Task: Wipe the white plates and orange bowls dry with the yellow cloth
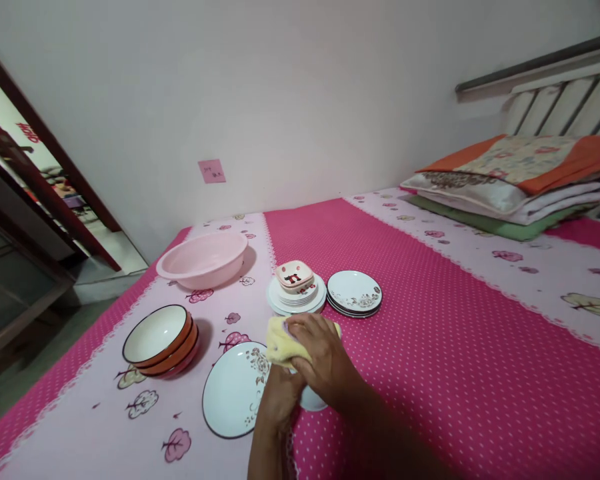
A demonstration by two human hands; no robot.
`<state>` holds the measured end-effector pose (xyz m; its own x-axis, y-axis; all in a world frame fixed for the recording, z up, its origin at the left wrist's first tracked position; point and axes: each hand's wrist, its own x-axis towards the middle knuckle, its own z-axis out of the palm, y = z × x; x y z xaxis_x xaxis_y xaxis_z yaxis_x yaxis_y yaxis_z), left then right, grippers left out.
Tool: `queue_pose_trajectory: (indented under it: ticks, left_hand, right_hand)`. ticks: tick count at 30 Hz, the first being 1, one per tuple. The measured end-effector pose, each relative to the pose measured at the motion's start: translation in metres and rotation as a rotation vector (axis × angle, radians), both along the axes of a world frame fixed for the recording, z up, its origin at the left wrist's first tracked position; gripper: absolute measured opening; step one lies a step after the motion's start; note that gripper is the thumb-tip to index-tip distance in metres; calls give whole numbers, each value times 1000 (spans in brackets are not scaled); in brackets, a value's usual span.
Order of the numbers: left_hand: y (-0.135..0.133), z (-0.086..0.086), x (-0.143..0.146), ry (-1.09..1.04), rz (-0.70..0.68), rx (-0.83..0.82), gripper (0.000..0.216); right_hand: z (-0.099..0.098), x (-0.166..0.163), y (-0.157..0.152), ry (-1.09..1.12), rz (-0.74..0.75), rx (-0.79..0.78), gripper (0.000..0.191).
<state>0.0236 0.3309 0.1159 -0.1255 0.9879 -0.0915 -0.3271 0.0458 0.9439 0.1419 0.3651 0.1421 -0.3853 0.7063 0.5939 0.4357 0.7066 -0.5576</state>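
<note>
My right hand is closed on a folded yellow cloth. Just below it, my left hand grips the edge of a white dish, which is mostly hidden by my right hand and wrist. Whether the dish is a plate or a bowl cannot be made out. Left of my left forearm lies a large white plate with a dark rim and brown flowers. Beyond my hands, small square bowls sit on a stack of white plates. Beside that stack is a pile of dark-rimmed plates.
Several orange bowls are stacked at the left, with a pink basin behind them. All stand on a pink patterned bed cover. Folded bedding is piled at the far right. A wall borders the back.
</note>
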Motion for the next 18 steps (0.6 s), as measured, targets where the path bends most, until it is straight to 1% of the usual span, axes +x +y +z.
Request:
queue_pose_trajectory:
  ticks: [3,5,8,10,14,16,18]
  left_hand:
    - [0,6,6,-54,-87,-32,50]
    - [-1,7,7,-101,-96,-31,55]
    - [-6,7,5,-147,-70,-20,63]
    - [-10,9,1,-179,-12,-31,70]
    - [-14,13,-6,-276,155,-14,85]
    - [-13,14,-7,-341,256,5,87]
    - [-11,16,-6,-403,340,31,83]
  right_hand:
    - [-14,7,17,74,-54,-19,42]
    - [-20,14,26,162,-83,-44,37]
    - [-20,23,32,313,-106,-150,27]
    - [-17,28,33,410,-121,-235,28]
    - [-16,28,32,575,-173,-380,44]
    - [-20,21,27,646,-219,-464,51]
    - [-26,10,19,739,-258,-529,57]
